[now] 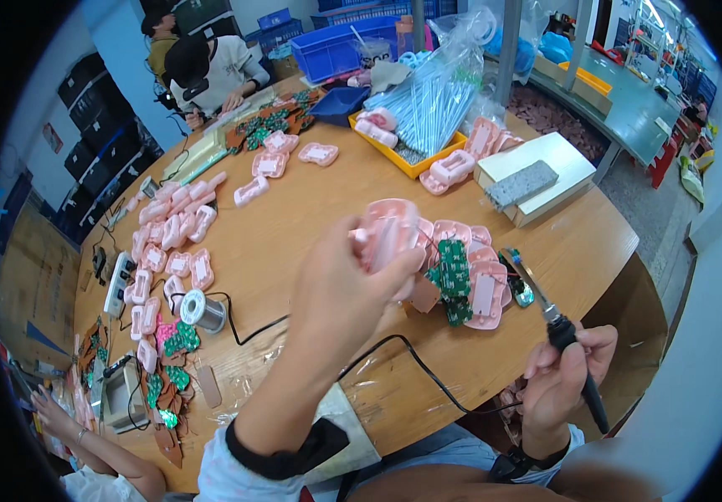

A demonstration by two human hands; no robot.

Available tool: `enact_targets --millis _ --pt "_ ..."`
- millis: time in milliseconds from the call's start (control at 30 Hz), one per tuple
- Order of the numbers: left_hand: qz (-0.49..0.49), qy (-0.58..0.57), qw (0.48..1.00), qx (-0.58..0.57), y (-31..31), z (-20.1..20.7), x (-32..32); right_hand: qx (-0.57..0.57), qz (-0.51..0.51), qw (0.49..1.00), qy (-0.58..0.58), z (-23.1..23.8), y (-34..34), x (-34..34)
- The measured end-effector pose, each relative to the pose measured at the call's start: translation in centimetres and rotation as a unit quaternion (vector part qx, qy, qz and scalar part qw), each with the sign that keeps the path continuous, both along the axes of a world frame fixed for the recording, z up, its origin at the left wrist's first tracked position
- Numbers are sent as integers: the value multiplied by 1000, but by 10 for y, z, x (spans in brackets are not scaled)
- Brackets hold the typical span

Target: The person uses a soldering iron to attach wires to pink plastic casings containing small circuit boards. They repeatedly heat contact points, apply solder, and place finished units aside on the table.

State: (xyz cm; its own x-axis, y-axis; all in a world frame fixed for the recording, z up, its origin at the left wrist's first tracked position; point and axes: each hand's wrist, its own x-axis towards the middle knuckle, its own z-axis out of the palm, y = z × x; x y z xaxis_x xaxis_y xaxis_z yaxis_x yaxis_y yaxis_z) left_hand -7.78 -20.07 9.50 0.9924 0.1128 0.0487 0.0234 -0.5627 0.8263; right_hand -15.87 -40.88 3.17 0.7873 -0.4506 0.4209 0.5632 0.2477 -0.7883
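My left hand (344, 280) is closed around a pink plastic shell (394, 219), raised over the middle of the wooden table. Its fingers are partly hidden behind the shell. In my right hand (566, 381), at the table's right front edge, is a soldering iron (558, 325) with a black handle, its metal tip pointing up and to the left. Between the hands lie green circuit boards (454, 280) and a cluster of pink shells (486, 294). A small brown piece (424, 295) sits beside the boards, just right of my left hand.
A solder spool (203, 311) and black cable (411, 347) lie left and front. Pink shells (178, 209) crowd the left side. At the back stand a yellow tray (415, 170) and a pale wooden block (537, 180). Other people (210, 75) work at the far and left edges.
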Motion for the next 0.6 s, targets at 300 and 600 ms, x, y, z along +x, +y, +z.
enact_targets --millis 300,600 --pt "-29 -186 931 313 -56 -40 42 6 -76 997 24 -10 -26 22" --pt "-38 -305 925 223 -3 -46 25 -25 -98 993 66 -25 -21 37"
